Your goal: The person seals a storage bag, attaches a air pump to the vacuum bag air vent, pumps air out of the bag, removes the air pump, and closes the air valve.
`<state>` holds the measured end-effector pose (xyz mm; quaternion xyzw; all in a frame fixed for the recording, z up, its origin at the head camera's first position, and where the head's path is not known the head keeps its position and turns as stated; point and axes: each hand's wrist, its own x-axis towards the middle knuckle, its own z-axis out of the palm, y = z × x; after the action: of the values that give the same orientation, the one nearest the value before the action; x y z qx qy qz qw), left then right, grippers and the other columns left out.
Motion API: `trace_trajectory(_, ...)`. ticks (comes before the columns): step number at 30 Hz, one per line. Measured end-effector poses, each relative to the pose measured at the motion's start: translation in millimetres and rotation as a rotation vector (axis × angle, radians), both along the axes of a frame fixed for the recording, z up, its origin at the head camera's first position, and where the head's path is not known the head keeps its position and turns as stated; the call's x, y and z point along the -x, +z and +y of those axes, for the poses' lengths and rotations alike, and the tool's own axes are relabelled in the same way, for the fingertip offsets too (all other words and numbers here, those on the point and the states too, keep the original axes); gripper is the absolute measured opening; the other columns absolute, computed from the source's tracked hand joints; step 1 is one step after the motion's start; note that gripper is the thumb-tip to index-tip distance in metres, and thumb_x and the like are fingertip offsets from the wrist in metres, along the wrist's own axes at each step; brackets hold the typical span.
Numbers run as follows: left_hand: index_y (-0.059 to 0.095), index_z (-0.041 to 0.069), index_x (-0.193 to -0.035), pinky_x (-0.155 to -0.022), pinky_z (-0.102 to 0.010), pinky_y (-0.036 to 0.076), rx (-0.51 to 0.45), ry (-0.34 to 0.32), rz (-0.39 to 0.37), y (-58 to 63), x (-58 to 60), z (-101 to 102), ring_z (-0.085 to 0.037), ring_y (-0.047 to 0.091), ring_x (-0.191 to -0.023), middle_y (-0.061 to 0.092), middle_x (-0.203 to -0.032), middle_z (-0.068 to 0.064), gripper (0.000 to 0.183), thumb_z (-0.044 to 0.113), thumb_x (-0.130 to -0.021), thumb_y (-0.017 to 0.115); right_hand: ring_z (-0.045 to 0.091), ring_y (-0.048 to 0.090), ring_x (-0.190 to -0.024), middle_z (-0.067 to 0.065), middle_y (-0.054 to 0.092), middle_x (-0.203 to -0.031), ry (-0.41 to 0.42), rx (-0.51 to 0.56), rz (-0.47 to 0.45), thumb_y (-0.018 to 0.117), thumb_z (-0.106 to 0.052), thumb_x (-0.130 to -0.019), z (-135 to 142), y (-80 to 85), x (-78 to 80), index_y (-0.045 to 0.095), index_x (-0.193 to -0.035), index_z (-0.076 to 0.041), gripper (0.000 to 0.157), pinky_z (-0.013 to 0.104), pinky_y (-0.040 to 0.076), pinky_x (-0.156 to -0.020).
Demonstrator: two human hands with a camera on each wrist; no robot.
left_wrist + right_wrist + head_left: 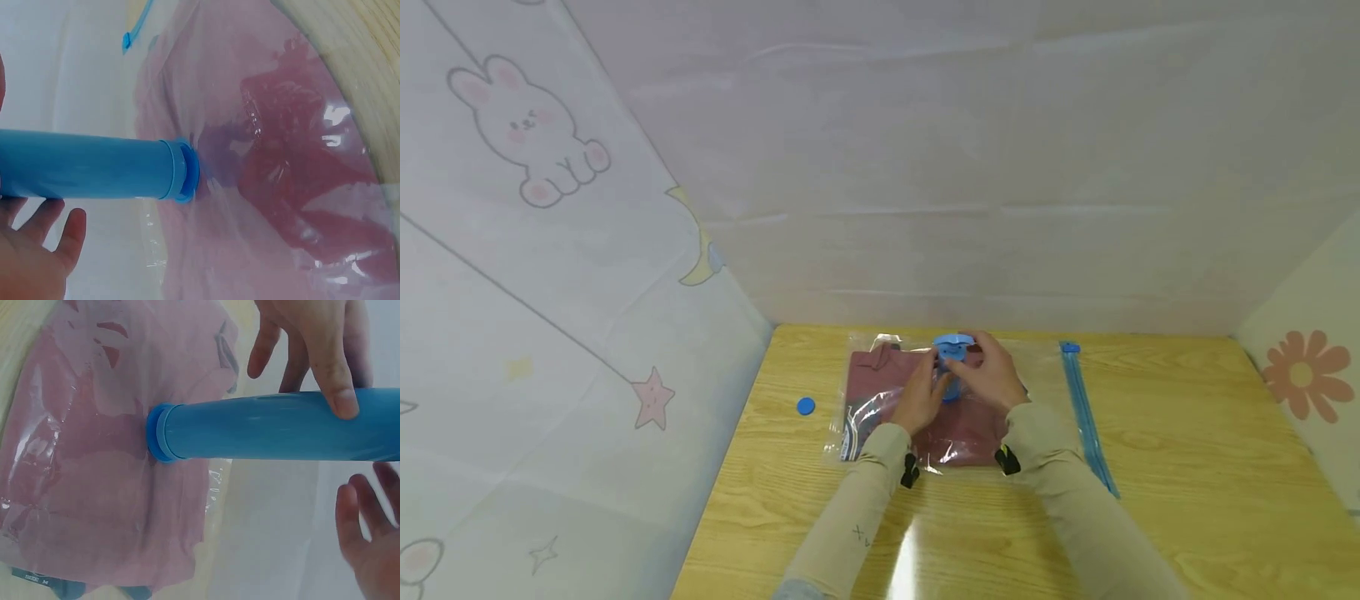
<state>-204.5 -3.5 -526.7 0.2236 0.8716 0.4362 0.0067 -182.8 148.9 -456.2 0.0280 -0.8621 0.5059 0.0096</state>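
Note:
A blue hand pump [87,165] stands upright with its round base on a clear vacuum storage bag [1045,367]. Inside the bag lies a folded dark pink garment [94,506]. My left hand [917,396] holds the pump's body from the left, the thumb laid on the barrel and some fingers off it. From the right, my right hand [992,372] grips the top of the pump by its handle [953,339]. The right wrist view shows a few loosely bent fingers of that hand beside the barrel; the handle is out of frame there.
A blue disc-shaped cap [806,406] lies on the wooden table [760,475] left of the bag. Along the bag's right edge runs a blue zip strip [1084,417] with a slider [1070,347] at its far end. A wall stands behind the table.

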Motion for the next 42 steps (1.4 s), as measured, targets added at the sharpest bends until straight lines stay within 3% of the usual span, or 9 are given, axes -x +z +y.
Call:
trace_trajectory(7,0.020,0.008,-0.153,-0.115,-0.041,0.035,0.002,-0.040,-0.012,-3.1,-0.1,-2.7,-0.030,0.045,-0.136,0.045,-0.147,-0.016,0.057,0.026,-0.104,0.042,0.038,0.057,-0.116,0.020,0.056,-0.132,0.054,0.020,-0.016,0.066,-0.023,-0.092,3.1,-1.3,1.1,0.047,-0.141,-0.012,0.053,0.053,0.051,-0.092)
trace_trajectory(20,0.020,0.015,-0.154,-0.115,-0.040,0.035,-0.032,-0.056,-0.018,-3.4,2.4,-7.4,-0.026,0.043,-0.138,0.043,-0.150,-0.013,0.060,0.030,-0.102,0.045,0.035,0.062,-0.112,0.018,0.059,-0.129,0.029,0.026,-0.104,0.070,-0.025,-0.089,0.5,6.3,6.8,0.052,-0.133,-0.008,0.051,0.044,0.056,-0.086)
trace_trajectory(29,0.041,0.014,-0.143,-0.099,-0.043,0.051,-0.156,0.046,-0.036,-1.9,0.3,-8.3,-0.031,0.058,-0.120,0.058,-0.132,-0.012,0.054,0.025,-0.095,0.062,0.031,0.062,-0.106,0.016,0.060,-0.119,-0.058,0.003,-0.131,0.073,-0.033,-0.086,-5.0,11.2,4.6,0.051,-0.122,-0.007,0.050,0.041,0.056,-0.082)
trace_trajectory(35,0.043,0.013,-0.140,-0.097,-0.041,0.052,-0.125,0.082,-0.057,1.3,-3.1,-6.1,-0.026,0.059,-0.119,0.056,-0.134,-0.009,0.055,0.024,-0.091,0.067,0.028,0.063,-0.098,0.014,0.063,-0.106,-0.132,-0.075,-0.133,0.072,-0.049,-0.082,-10.3,7.8,2.7,0.049,-0.112,-0.008,0.056,0.037,0.056,-0.073)
trace_trajectory(42,0.046,0.016,-0.136,-0.097,-0.036,0.052,-0.080,0.125,-0.041,0.5,-5.4,-1.3,-0.023,0.060,-0.119,0.056,-0.134,-0.006,0.054,0.032,-0.090,0.068,0.028,0.064,-0.097,0.012,0.063,-0.109,-0.155,-0.150,-0.082,0.070,-0.053,-0.082,-14.9,3.9,3.2,0.054,-0.120,-0.006,0.063,0.041,0.056,-0.078)
